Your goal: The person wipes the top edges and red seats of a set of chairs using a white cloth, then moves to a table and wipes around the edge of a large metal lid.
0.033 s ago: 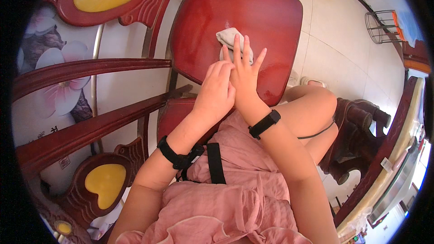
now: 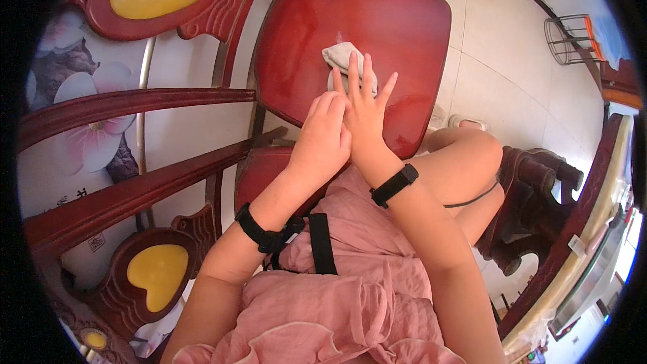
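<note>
Cloth: lying on the glossy red seat, with no visible shift since the picture just before, in place or in pose; judging from that, a paused moment, cloth not gripped. Pale off-white, bunched into soft folds, partly hidden by the fingers of the right hand. Those fingers spread wide, holding nothing visible; contact with the cloth impossible to tell. Left hand curled narrow against the right hand's thumb side; cannot tell whether closed on anything within.
</note>
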### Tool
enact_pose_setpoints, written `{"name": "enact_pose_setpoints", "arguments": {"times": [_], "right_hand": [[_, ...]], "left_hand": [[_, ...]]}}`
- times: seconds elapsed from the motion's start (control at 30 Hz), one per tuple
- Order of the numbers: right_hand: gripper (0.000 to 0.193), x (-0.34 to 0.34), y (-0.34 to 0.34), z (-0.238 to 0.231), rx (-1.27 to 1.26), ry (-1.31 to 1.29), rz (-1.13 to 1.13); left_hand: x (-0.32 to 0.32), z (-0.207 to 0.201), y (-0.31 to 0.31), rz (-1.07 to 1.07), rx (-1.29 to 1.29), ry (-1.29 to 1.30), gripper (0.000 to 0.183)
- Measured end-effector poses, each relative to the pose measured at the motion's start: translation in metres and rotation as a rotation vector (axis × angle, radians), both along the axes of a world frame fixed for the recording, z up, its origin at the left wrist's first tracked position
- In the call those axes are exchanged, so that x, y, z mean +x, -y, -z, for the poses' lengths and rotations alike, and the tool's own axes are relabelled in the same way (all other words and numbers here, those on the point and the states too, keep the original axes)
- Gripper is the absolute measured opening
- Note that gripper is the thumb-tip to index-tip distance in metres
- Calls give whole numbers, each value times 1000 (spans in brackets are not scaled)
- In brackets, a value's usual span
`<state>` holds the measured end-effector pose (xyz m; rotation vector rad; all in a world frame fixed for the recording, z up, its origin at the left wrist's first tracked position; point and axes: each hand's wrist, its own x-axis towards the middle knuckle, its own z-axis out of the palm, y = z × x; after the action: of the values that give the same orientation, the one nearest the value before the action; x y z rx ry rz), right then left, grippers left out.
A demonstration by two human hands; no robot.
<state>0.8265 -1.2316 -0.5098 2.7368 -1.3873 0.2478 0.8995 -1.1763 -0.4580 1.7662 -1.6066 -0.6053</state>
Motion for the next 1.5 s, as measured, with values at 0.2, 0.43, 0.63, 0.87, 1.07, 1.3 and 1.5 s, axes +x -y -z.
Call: {"name": "enact_pose_setpoints", "arguments": {"times": [0.2,0.43,0.63,0.87,1.07,1.3,1.5], "right_hand": [[41,0,2,-1,-27,28,-24],[44,-3,-2,-8,20,123,-12],[48,7,-2,-10,53,174,-24],[47,12,-14,-20,119,241,-124],[47,8,-5,-5,52,180,-35],[46,5,-9,-5,56,130,16],[47,0,-6,2,25,94,57]], "left_hand": [[-5,-8,1,-48,4,29,30],[-8,-9,0,1,-12,61,30],[-9,-5,-2,-120,-138,170,31],[-5,-21,-9,-83,14,128,25],[-12,-15,-6,-119,-17,140,46],[-11,-25,-7,-52,86,50,31],[-14,-16,-10,-40,-33,66,35]]}}
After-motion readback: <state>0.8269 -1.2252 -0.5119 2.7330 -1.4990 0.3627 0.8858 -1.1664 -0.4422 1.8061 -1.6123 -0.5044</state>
